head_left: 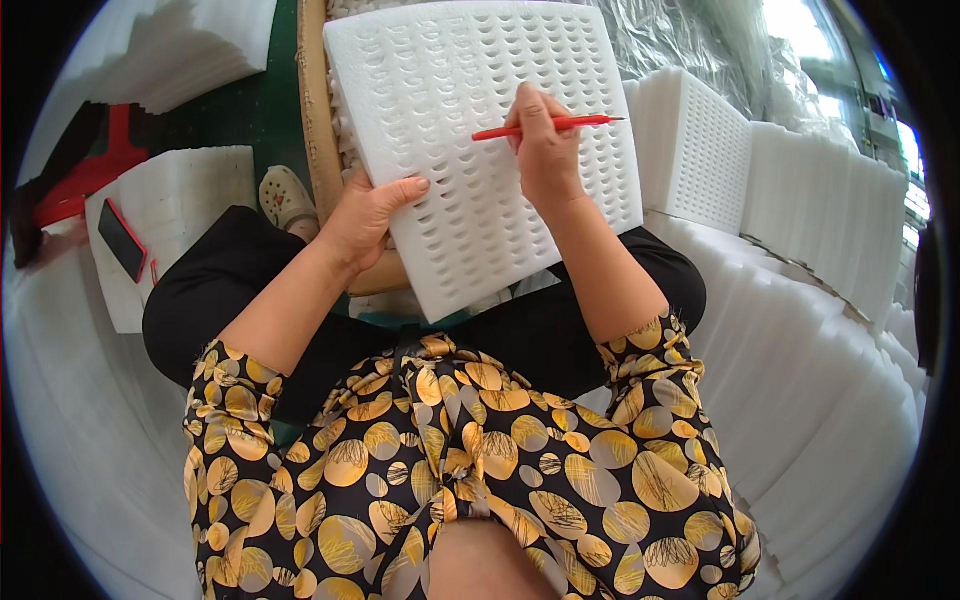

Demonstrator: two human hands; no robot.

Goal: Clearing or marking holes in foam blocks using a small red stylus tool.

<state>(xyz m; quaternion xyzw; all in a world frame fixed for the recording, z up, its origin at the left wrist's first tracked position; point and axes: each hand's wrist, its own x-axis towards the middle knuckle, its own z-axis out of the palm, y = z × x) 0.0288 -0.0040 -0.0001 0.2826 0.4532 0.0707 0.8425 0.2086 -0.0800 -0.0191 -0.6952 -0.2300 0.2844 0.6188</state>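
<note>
Clearly a light, soft sheet — a white perforated foam pad (480, 150) propped on the person's lap.

Left hand (370, 215) grasps the pad's left edge, thumb on top and fingers curled under; right hand (545, 150) is clenched on a slim red-handled tool (550, 125), its tip lying over the rows of slots. Such foam likely bends and tears easily, so the plain rim is the safest hold — not the thin webs between slots. More foam blocks (700, 150) are stacked to the right and a pile (170, 45) upper left; I see no true container, only a tan curved rim (318, 130) behind the pad, contents hidden. A dark phone (122, 240) lies on a white block at left.
</note>
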